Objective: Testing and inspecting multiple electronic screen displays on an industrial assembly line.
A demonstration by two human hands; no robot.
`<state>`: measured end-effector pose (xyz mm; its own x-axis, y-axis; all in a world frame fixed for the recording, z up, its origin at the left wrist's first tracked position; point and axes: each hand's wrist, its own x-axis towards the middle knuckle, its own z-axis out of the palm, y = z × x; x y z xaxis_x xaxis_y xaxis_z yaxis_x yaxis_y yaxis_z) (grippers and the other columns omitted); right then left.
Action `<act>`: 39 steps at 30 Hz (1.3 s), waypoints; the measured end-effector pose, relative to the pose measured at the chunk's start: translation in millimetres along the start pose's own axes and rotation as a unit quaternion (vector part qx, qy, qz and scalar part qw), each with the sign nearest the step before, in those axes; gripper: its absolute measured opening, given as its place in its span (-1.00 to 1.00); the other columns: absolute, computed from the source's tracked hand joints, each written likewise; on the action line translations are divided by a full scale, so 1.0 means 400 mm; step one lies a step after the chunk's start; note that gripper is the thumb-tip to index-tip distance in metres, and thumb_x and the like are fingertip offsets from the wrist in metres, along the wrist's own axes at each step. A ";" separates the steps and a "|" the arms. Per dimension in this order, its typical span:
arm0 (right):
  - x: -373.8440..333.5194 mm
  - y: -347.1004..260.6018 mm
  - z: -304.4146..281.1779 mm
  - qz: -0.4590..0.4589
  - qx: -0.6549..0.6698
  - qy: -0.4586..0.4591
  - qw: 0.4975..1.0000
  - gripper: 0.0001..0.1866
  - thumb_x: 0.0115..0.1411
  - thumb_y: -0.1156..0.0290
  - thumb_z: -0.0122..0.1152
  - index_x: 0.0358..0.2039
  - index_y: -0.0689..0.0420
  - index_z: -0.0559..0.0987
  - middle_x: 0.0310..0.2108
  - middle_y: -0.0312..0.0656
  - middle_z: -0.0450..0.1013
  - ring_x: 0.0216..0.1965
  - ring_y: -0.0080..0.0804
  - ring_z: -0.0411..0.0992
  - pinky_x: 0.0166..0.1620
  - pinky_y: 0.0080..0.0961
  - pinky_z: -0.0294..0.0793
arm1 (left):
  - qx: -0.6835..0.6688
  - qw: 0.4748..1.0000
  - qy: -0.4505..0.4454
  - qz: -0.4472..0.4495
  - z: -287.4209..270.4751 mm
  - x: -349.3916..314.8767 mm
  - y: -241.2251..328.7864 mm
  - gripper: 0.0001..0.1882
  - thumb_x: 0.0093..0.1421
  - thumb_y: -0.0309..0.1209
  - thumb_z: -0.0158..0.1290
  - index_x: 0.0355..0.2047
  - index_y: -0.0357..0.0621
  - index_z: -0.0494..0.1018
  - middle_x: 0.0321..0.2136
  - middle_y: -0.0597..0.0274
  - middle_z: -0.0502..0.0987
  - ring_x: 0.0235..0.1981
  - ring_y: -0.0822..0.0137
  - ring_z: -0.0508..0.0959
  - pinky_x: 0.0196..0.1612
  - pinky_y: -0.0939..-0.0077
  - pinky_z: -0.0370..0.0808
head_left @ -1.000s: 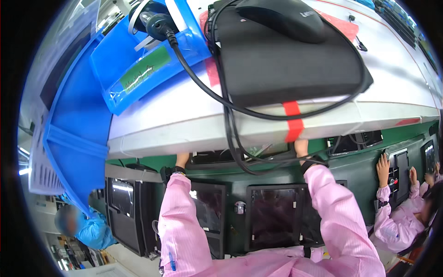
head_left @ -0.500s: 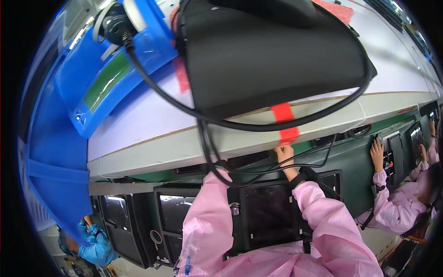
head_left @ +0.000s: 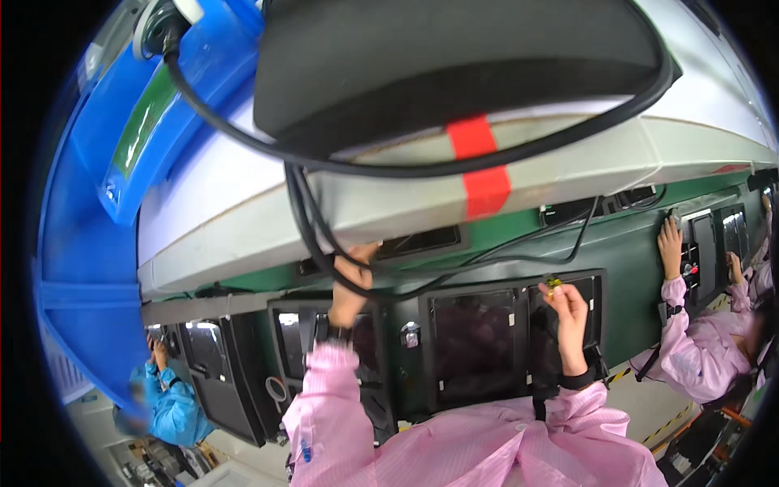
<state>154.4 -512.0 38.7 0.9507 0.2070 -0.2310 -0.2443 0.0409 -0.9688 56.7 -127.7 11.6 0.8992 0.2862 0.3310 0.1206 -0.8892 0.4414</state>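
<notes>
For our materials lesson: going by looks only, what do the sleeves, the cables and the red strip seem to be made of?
Sleeves: thin pink woven fabric, matte, soft creases, elastic-looking cuffs.
Cables: black rubber or plastic sheath, smooth with a faint sheen, bending in loose curves.
Red strip: likely adhesive tape, flat and matte, wrapped over the pale ledge.

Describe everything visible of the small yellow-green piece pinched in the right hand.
The small piece looks yellowish-green with a darker spot, too small to make out its parts or material. The fingertips of the right hand pinch it, raised in front of a dark framed screen panel on the green surface. Nothing else touches it.
</notes>
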 end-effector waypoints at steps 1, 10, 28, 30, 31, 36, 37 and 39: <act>-0.008 -0.007 -0.019 0.005 -0.018 0.013 1.000 -0.82 0.25 0.40 0.00 -0.35 0.26 0.48 -0.31 -0.16 0.50 -0.25 -0.53 0.45 -0.16 -0.67 0.37 | -0.039 0.996 -0.052 0.061 -0.048 -0.045 0.082 -0.55 -0.07 -0.61 -0.07 -0.11 -0.04 0.47 -0.36 0.06 0.44 -0.33 0.09 0.42 -0.25 0.18 0.31; -0.054 -0.042 -0.022 -0.003 -0.014 -0.006 1.000 -0.81 0.25 0.39 0.01 -0.39 0.25 0.48 -0.40 -0.26 0.46 -0.24 -0.56 0.43 -0.18 -0.69 0.35 | 0.134 0.974 -0.177 -0.037 -0.046 -0.400 0.288 -0.46 -0.12 -0.57 -0.04 -0.03 -0.05 0.42 -0.41 0.28 0.29 -0.30 0.26 0.32 -0.20 0.29 0.19; 0.241 -0.099 -0.542 -0.146 -0.061 0.062 0.985 -0.78 0.25 0.33 0.02 -0.42 0.22 0.48 -0.47 -0.34 0.39 -0.34 -0.64 0.32 -0.20 -0.69 0.26 | 0.243 0.946 -0.149 -0.156 0.022 -0.306 0.392 -0.66 -0.09 -0.53 0.04 -0.24 0.00 0.52 -0.33 0.24 0.36 -0.19 0.26 0.37 -0.13 0.20 0.21; 0.379 -0.075 -0.619 -0.177 -0.056 0.074 0.980 -0.76 0.25 0.31 0.02 -0.42 0.23 0.48 -0.48 -0.35 0.38 -0.35 -0.64 0.31 -0.20 -0.69 0.25 | 0.170 0.972 -0.038 -0.155 0.062 -0.205 0.452 -0.64 -0.04 -0.55 0.00 -0.16 -0.11 0.47 -0.24 0.10 0.43 -0.14 0.12 0.40 -0.08 0.19 0.28; 0.458 -0.054 -0.663 -0.192 -0.059 0.077 0.977 -0.76 0.25 0.31 0.02 -0.41 0.24 0.48 -0.48 -0.36 0.37 -0.35 -0.63 0.31 -0.20 -0.68 0.26 | 0.097 0.983 0.011 -0.156 0.106 -0.159 0.466 -0.63 0.01 -0.54 -0.03 -0.11 -0.14 0.45 -0.20 0.04 0.44 -0.12 0.06 0.40 -0.05 0.21 0.30; 0.773 0.013 -0.728 -0.178 -0.274 0.150 0.933 -0.63 0.24 0.15 -0.03 -0.35 0.24 0.51 -0.45 -0.15 0.50 -0.37 -0.44 0.43 -0.22 -0.51 0.37 | -0.151 0.955 0.036 -0.253 0.379 0.115 0.519 -0.49 0.27 -0.22 -0.21 0.08 -0.39 0.22 0.07 -0.19 0.28 0.13 -0.03 0.26 0.16 0.35 0.18; 0.818 0.030 -0.736 -0.153 -0.286 0.143 0.935 -0.62 0.24 0.13 -0.03 -0.38 0.24 0.50 -0.47 -0.26 0.45 -0.37 -0.55 0.34 -0.23 -0.58 0.31 | -0.175 0.939 0.018 -0.294 0.433 0.165 0.521 -0.43 0.28 -0.14 -0.25 0.10 -0.43 0.18 0.10 -0.22 0.24 0.16 -0.04 0.23 0.18 0.37 0.15; 0.888 0.084 -0.742 -0.118 -0.263 0.142 0.947 -0.64 0.24 0.14 -0.02 -0.39 0.22 0.50 -0.48 -0.29 0.44 -0.38 -0.56 0.34 -0.27 -0.59 0.32 | -0.176 0.920 -0.012 -0.351 0.527 0.234 0.511 -0.32 0.28 -0.01 -0.36 0.13 -0.44 0.12 0.10 -0.25 0.22 0.16 -0.07 0.22 0.18 0.35 0.14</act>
<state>540.3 -727.2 -102.6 0.9983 -0.0221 0.0548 0.0388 -0.4542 -0.8901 254.3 -357.8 -43.0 0.6619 0.7333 -0.1555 0.5349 -0.3167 0.7833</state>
